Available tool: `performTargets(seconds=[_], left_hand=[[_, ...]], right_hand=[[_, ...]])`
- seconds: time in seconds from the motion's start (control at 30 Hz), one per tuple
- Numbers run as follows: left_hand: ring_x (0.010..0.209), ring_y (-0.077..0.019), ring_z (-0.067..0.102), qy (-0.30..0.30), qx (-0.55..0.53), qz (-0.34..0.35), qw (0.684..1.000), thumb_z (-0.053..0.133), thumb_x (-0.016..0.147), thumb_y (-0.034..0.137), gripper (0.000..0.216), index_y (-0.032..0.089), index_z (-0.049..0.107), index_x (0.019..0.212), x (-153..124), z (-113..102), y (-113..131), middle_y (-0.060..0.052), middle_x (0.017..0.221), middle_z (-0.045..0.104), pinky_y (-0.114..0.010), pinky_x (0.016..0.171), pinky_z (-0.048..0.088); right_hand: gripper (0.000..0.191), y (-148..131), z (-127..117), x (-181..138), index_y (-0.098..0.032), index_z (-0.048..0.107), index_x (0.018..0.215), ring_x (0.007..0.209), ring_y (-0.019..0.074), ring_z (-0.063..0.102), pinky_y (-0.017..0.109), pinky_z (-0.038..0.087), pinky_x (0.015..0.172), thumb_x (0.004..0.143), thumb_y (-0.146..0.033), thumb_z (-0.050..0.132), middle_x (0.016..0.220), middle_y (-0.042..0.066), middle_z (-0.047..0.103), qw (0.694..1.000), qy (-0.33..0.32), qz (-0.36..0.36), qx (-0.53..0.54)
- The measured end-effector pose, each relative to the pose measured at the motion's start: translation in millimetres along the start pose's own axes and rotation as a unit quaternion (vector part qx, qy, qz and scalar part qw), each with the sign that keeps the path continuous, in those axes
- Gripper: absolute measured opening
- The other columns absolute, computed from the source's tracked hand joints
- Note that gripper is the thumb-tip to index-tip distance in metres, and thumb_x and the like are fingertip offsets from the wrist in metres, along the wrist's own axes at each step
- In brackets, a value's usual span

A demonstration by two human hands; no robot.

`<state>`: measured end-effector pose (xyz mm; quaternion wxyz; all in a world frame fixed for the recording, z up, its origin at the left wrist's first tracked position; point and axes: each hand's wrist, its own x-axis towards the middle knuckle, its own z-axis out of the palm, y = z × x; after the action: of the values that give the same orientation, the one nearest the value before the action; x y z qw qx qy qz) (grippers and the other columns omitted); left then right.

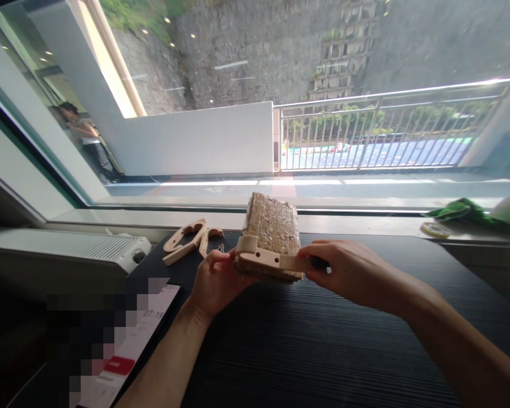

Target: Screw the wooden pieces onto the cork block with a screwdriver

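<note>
A tan woven bag panel [272, 226] with a beige leather strap [266, 259] along its near edge lies on the black ribbed table [306, 351]. My left hand [215, 283] grips the panel's left corner, fingers curled under it. My right hand [348, 272] pinches the right end of the strap, fingers closed on it. Both hands meet at the panel's near edge.
Cut beige leather pieces [191, 241] lie left of the panel. A phone showing a timer [127, 351] rests at the lower left. A white radiator [68, 249] stands left of the table. A green cloth [463, 211] and a tape roll [434, 229] sit on the windowsill.
</note>
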<state>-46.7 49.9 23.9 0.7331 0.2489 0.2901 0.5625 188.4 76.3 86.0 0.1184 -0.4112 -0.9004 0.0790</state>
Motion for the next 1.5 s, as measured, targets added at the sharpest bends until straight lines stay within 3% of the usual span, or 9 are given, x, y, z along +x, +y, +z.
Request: performTargets(seconds=[0.1,0.27,0.43,0.73,0.87,0.97,1.07,1.3,1.5], left_hand=[[0.097,-0.0314,0.063,0.027,0.021,-0.017,0.999,0.053,0.077,0.045,0.045,0.011,0.063,0.104,-0.2,1.3,-1.3,-0.015,0.101,0.068,-0.04,0.077,0.053],[0.086,-0.0248,0.067,0.093,0.08,-0.028,0.992,0.058,0.08,0.025,0.028,0.011,0.061,0.104,7.0,4.3,-15.7,-0.012,0.096,0.07,-0.032,0.074,0.054],[0.081,-0.0221,0.068,0.135,0.058,0.009,0.989,0.06,0.08,0.02,0.024,0.011,0.061,0.102,10.1,4.6,-16.3,-0.01,0.095,0.07,-0.03,0.071,0.055],[0.08,-0.0234,0.069,0.122,0.065,-0.011,0.99,0.057,0.082,0.02,0.021,0.01,0.063,0.099,8.6,8.0,-15.0,-0.012,0.092,0.071,-0.031,0.072,0.055],[0.078,-0.0231,0.069,0.084,0.057,-0.053,0.993,0.053,0.084,0.023,0.023,0.008,0.065,0.096,6.5,13.0,-14.8,-0.013,0.09,0.071,-0.029,0.069,0.055],[0.073,-0.0222,0.069,0.062,0.053,-0.091,0.992,0.052,0.083,0.024,0.024,0.007,0.066,0.09,4.2,15.3,-16.0,-0.013,0.085,0.072,-0.027,0.064,0.054],[0.069,-0.0212,0.069,0.082,0.069,-0.103,0.989,0.057,0.08,0.022,0.02,0.009,0.066,0.092,1.6,16.3,-19.8,-0.011,0.082,0.072,-0.027,0.062,0.053],[0.085,-0.0246,0.067,0.022,0.155,-0.091,0.983,0.069,0.07,0.017,0.038,0.016,0.061,0.106,-1.4,21.2,-26.5,-0.01,0.098,0.07,-0.032,0.076,0.051],[0.073,-0.0235,0.065,0.214,0.332,0.033,0.918,0.082,0.053,0.019,0.071,0.015,0.055,0.118,8.2,14.1,-23.4,-0.01,0.089,0.068,-0.028,0.062,0.05]], right_hand=[[0.021,2.1,-3.2,-2.7,-0.027,0.067,0.094,0.069,0.0142,0.055,0.024,0.034,0.059,0.08,-0.028,0.051,0.078,0.0,0.064,1.0,-0.006,-0.01,0.01],[0.026,-1.6,3.8,-2.6,-0.028,0.066,0.1,0.066,0.0126,0.056,0.024,0.037,0.058,0.08,-0.027,0.051,0.086,0.001,0.065,0.999,-0.015,-0.025,0.032],[0.026,-1.0,6.2,0.2,-0.027,0.067,0.101,0.071,0.0145,0.058,0.025,0.04,0.063,0.079,-0.026,0.052,0.086,0.001,0.066,0.999,-0.013,-0.016,0.036],[0.026,0.6,4.9,-0.5,-0.028,0.067,0.1,0.072,0.0152,0.058,0.025,0.04,0.062,0.078,-0.027,0.053,0.085,0.001,0.067,0.999,-0.017,-0.015,0.048],[0.029,10.9,-0.9,-3.5,-0.027,0.067,0.101,0.071,0.0149,0.058,0.025,0.041,0.062,0.081,-0.04,0.051,0.085,0.0,0.068,0.993,-0.047,0.007,0.11],[0.041,24.2,-2.0,-1.0,-0.024,0.064,0.104,0.069,0.0153,0.059,0.026,0.042,0.06,0.084,-0.052,0.043,0.083,0.002,0.067,0.992,0.0,0.051,0.119],[0.05,33.6,2.6,4.7,-0.021,0.061,0.109,0.076,0.0198,0.061,0.029,0.044,0.063,0.083,-0.058,0.04,0.088,0.006,0.068,0.988,0.062,0.12,0.079],[0.052,26.8,15.8,6.3,-0.018,0.051,0.121,0.089,0.0236,0.061,0.03,0.044,0.07,0.082,-0.053,0.046,0.103,0.011,0.066,0.989,0.03,0.121,0.081],[0.056,23.0,23.5,2.5,-0.018,0.047,0.127,0.091,0.0267,0.061,0.034,0.043,0.072,0.079,-0.047,0.051,0.102,0.011,0.066,0.991,-0.048,0.116,0.034]])
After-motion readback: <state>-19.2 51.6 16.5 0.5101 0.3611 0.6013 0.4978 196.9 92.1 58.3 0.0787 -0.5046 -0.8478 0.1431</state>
